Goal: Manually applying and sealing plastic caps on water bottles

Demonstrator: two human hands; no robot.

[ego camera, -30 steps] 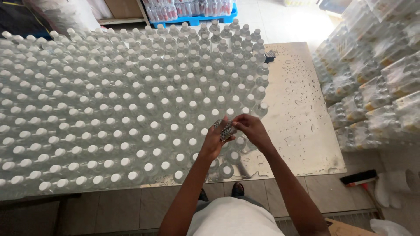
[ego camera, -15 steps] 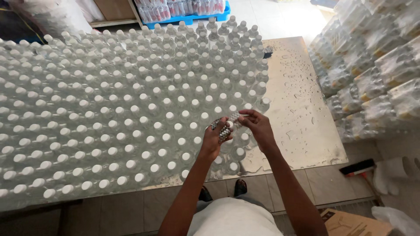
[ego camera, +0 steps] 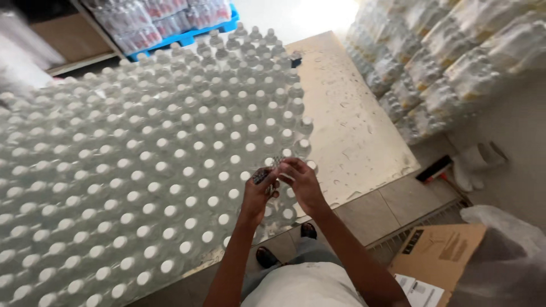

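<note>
Holding a small dark thing (ego camera: 263, 175) with its fingers pinched shut on it, the left hand (ego camera: 259, 193) hangs over the bottles (ego camera: 142, 165) near the table's (ego camera: 352, 131) front edge. The right hand (ego camera: 301, 182) is just beside it, fingertips (ego camera: 284, 166) touching the same small thing. White caps cover most of the wet table. Wrapped packs (ego camera: 449, 62) are stacked on the right.
</note>
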